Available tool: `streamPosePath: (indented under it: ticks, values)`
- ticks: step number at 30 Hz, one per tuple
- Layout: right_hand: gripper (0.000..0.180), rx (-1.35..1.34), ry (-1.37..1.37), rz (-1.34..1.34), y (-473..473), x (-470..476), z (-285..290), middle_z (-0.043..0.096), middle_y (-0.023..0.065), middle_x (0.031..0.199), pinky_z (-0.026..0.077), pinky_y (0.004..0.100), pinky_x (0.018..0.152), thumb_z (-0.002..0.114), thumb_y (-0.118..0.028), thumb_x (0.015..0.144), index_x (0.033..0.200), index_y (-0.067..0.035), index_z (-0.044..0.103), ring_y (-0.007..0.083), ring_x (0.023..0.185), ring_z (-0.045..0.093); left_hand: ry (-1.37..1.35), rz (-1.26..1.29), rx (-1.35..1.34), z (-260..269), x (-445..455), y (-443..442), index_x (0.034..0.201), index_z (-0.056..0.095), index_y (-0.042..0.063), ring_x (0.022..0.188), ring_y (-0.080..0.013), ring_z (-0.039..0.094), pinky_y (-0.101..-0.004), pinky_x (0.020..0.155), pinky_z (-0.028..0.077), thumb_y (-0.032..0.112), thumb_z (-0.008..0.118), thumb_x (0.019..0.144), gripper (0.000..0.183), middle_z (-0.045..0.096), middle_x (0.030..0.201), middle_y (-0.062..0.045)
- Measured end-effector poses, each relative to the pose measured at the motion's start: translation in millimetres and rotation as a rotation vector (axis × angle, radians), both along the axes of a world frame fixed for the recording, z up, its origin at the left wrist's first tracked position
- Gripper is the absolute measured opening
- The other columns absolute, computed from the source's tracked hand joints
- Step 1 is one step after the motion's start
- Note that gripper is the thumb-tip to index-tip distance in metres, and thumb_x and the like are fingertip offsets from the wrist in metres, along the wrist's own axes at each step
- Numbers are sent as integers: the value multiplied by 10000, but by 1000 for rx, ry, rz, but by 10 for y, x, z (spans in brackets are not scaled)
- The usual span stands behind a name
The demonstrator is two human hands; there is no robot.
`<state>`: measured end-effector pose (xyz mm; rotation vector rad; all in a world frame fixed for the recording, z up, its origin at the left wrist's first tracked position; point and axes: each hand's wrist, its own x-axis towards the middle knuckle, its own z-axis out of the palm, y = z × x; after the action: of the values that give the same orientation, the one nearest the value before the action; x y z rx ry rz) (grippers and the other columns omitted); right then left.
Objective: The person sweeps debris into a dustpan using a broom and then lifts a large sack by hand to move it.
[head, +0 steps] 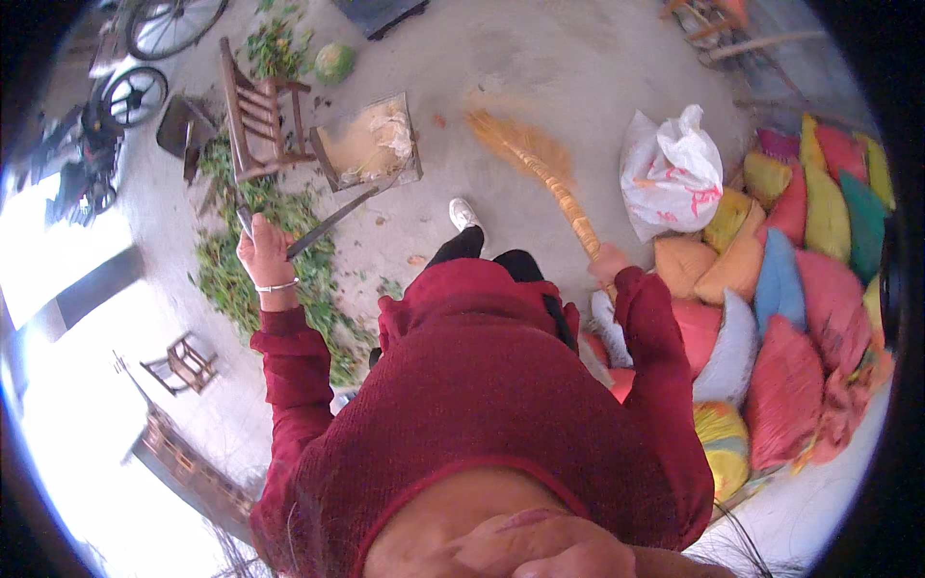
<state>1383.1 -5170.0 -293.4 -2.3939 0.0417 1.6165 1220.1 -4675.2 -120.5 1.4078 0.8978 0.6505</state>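
My left hand (pixel 266 251), with a bracelet at its wrist, grips the dark handle (pixel 332 220) of a long-handled dustpan. A pale, metallic-looking piece (pixel 245 220) juts up beside its fingers; I cannot tell what it is. The handle runs to the dustpan's square pan (pixel 331 160), which lies on the floor with tan debris and a crumpled whitish piece (pixel 392 133) in it. My right hand (pixel 608 263) is closed around the bound handle of a straw broom (pixel 553 184). Its blurred bristles spread over the concrete, to the right of the pan and apart from it.
Leafy green stalks (pixel 242 271) lie on the left, near a wooden chair (pixel 253 119) and a round green melon or gourd (pixel 334 63). A white plastic bag (pixel 672 173) stands before several colourful filled sacks (pixel 784 289) on the right. A small stool (pixel 184 365) stands farther left.
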Motion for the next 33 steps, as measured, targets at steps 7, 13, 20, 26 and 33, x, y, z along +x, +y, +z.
streamPosePath:
  ticks: [7, 13, 20, 26, 33]
  values:
    - [174, 255, 147, -682, -58, -2049, 121, 484, 62, 530, 407, 304, 352, 584, -132, 738, 752, -7, 463, 165, 393, 485, -66, -230, -15, 31, 69, 515, 799, 486, 91, 467, -95, 396, -240, 419, 354, 188, 446, 870, 126, 417, 602, 17]
    - [161, 403, 87, -1164, 482, -3656, 545, 494, 36, 557, 404, 281, 370, 587, -160, 746, 718, -41, 482, 135, 420, 472, 30, -464, 61, 151, 325, 898, 873, 499, 66, 494, -75, 410, -237, 426, 391, 215, 496, 849, 151, 425, 619, 20]
    - [209, 353, -21, -1687, 1096, -4180, 516, 505, 45, 542, 415, 311, 421, 572, -229, 760, 672, -46, 519, 164, 451, 494, 152, -577, 12, 159, 748, 1152, 623, 378, 123, 393, -77, 350, -240, 385, 336, 252, 494, 857, 291, 371, 484, 26]
    - [180, 607, 71, -2106, 1128, -3025, -1166, 537, 77, 602, 439, 329, 461, 544, -208, 769, 714, -37, 525, 198, 502, 531, 217, -843, 103, -330, 1152, 1422, 606, 368, 114, 395, -68, 315, -241, 406, 331, 263, 499, 853, 317, 334, 464, 36]
    - [143, 461, 130, -1586, 2290, -2205, -628, 534, 95, 571, 435, 333, 407, 579, -114, 709, 726, 10, 511, 201, 453, 528, 259, -1008, 65, -655, 1385, 1537, 640, 399, 90, 402, -73, 350, -245, 411, 368, 239, 526, 837, 278, 368, 476, 28]
